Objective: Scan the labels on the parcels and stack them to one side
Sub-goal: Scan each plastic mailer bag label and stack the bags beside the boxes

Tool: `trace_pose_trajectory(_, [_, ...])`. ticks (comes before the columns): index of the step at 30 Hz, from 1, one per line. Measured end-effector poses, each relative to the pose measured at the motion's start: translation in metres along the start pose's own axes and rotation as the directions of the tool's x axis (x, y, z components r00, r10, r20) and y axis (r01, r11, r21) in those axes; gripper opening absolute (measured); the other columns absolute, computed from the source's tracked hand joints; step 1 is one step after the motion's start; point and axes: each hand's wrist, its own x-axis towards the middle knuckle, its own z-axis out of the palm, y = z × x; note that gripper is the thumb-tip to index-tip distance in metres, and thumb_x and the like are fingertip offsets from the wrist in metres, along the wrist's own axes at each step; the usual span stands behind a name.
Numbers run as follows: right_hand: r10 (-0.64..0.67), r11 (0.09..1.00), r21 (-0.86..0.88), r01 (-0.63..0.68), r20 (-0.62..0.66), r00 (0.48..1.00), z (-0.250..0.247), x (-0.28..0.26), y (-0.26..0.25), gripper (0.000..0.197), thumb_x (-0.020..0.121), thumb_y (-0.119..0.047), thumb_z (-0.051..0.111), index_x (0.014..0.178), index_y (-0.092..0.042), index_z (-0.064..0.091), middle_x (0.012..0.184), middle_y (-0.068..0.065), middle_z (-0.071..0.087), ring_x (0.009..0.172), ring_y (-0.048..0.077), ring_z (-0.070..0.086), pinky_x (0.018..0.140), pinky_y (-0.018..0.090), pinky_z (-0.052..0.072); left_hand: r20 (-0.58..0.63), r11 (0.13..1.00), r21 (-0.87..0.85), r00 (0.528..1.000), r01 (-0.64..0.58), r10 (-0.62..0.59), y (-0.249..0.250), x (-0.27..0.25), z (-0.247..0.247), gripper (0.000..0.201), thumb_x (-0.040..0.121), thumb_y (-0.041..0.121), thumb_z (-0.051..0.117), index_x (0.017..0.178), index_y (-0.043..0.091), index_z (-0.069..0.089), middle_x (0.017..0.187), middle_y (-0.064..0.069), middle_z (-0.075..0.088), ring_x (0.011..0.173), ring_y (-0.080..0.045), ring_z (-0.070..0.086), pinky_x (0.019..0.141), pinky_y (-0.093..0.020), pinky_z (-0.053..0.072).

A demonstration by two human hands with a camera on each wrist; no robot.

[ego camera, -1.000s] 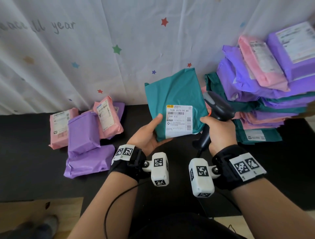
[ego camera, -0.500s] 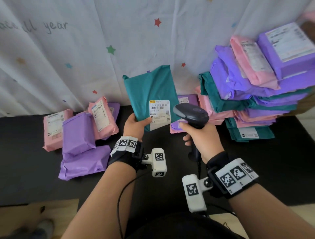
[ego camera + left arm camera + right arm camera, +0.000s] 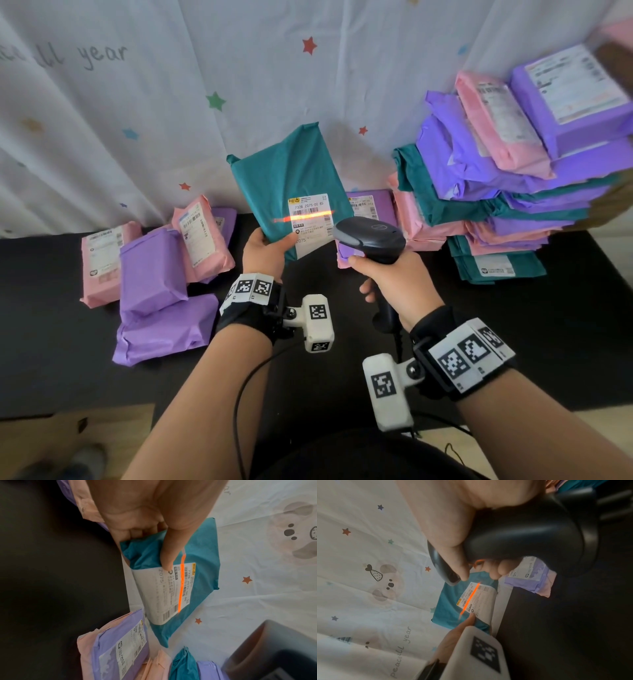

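Observation:
My left hand (image 3: 265, 248) holds a teal parcel (image 3: 291, 174) upright by its lower edge, thumb on the white label (image 3: 310, 222). An orange scan line crosses the label's barcode, seen too in the left wrist view on the label (image 3: 164, 592) and in the right wrist view on the label (image 3: 477, 600). My right hand (image 3: 394, 277) grips a black barcode scanner (image 3: 371, 236) by its handle, its head aimed at the label from the right. The scanner (image 3: 522, 534) fills the upper right of the right wrist view.
A tall heap of purple, pink and teal parcels (image 3: 513, 178) stands at the right. A smaller group of pink and purple parcels (image 3: 154, 274) lies at the left on the black table (image 3: 51, 325). A purple parcel (image 3: 370, 209) lies behind the scanner. A star-printed white curtain (image 3: 171, 102) hangs behind.
The teal parcel has moved left and away from me in my left hand. The scanner has swung round to point at the label, and its orange line now lies across the barcode.

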Motion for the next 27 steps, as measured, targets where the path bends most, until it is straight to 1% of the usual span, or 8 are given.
trace_pose_trajectory(3, [0.003,1.0,0.006,-0.003,-0.003,1.0,-0.001,0.001,-0.001,0.016,0.081,-0.031,0.078,0.092,-0.03,0.067,0.064,0.003,0.072,0.053,0.013,0.065,0.055,0.028,0.055,0.0,1.0,0.006,1.0,0.003,-0.003,0.0,0.0,0.001,0.036,0.08,0.013,0.074,0.113,0.015,0.062,0.109,-0.003,0.07,0.096,-0.019,0.068,0.085,-0.037,0.056])
trace_pose_trajectory(7, [-0.002,1.0,0.026,0.002,-0.002,1.0,-0.003,0.002,-0.003,0.015,0.081,-0.029,0.078,0.09,-0.031,0.067,0.064,0.006,0.072,0.053,0.013,0.064,0.052,0.027,0.054,-0.012,1.0,0.024,1.0,-0.003,0.003,0.0,0.001,0.003,0.038,0.08,0.013,0.074,0.116,0.013,0.061,0.111,-0.003,0.069,0.097,-0.019,0.067,0.087,-0.037,0.055])
trace_pose_trajectory(11, [-0.002,1.0,0.027,0.002,0.006,1.0,-0.003,0.003,-0.003,0.016,0.082,-0.029,0.077,0.092,-0.033,0.066,0.064,0.004,0.072,0.052,0.012,0.065,0.05,0.025,0.053,-0.017,0.998,0.062,1.0,-0.001,0.002,-0.001,0.003,0.004,0.038,0.081,0.015,0.073,0.116,0.013,0.06,0.112,-0.003,0.068,0.098,-0.02,0.066,0.087,-0.037,0.055])
trace_pose_trajectory(17, [0.04,0.998,0.052,-0.039,-0.012,0.999,-0.008,0.006,-0.002,0.015,0.081,-0.029,0.078,0.089,-0.031,0.065,0.062,0.001,0.071,0.05,0.008,0.064,0.047,0.018,0.049,0.013,0.997,0.067,0.999,0.042,-0.043,-0.004,0.008,0.012,0.036,0.082,0.01,0.071,0.117,0.008,0.061,0.112,-0.007,0.068,0.101,-0.024,0.066,0.091,-0.043,0.054])
trace_pose_trajectory(22, [0.089,0.992,0.099,-0.083,-0.054,0.995,-0.022,0.01,0.008,0.017,0.08,-0.025,0.079,0.092,-0.028,0.067,0.066,-0.003,0.073,0.053,0.008,0.066,0.048,0.02,0.051,0.066,0.986,0.166,0.997,0.036,-0.047,-0.002,0.018,0.036,0.037,0.083,0.011,0.071,0.118,0.01,0.059,0.113,-0.005,0.067,0.101,-0.023,0.066,0.085,-0.035,0.055])
trace_pose_trajectory(24, [0.123,0.988,0.105,-0.115,-0.078,0.989,-0.031,0.014,0.014,0.017,0.082,-0.022,0.078,0.094,-0.027,0.067,0.068,-0.005,0.073,0.055,0.008,0.067,0.05,0.021,0.052,0.11,0.979,0.203,0.993,0.011,-0.034,-0.001,0.026,0.05,0.039,0.083,0.009,0.07,0.119,0.01,0.057,0.115,-0.005,0.066,0.1,-0.022,0.066,0.079,-0.031,0.055])
trace_pose_trajectory(26, [0.163,0.982,0.116,-0.151,-0.106,0.981,-0.041,0.018,0.02,0.017,0.082,-0.02,0.078,0.095,-0.024,0.067,0.067,-0.006,0.072,0.055,0.008,0.067,0.052,0.022,0.052,0.172,0.964,0.265,0.984,-0.007,-0.04,-0.001,0.035,0.066,0.041,0.083,0.008,0.07,0.121,0.01,0.056,0.117,-0.004,0.065,0.096,-0.018,0.065,0.07,-0.022,0.052])
trace_pose_trajectory(27, [0.179,0.979,0.121,-0.165,-0.119,0.977,-0.046,0.02,0.024,0.018,0.082,-0.02,0.078,0.096,-0.021,0.068,0.065,-0.006,0.072,0.055,0.008,0.067,0.052,0.023,0.052,0.2,0.956,0.295,0.978,0.002,-0.063,-0.002,0.039,0.075,0.043,0.083,0.008,0.07,0.123,0.01,0.055,0.118,-0.004,0.064,0.097,-0.018,0.064,0.071,-0.022,0.052])
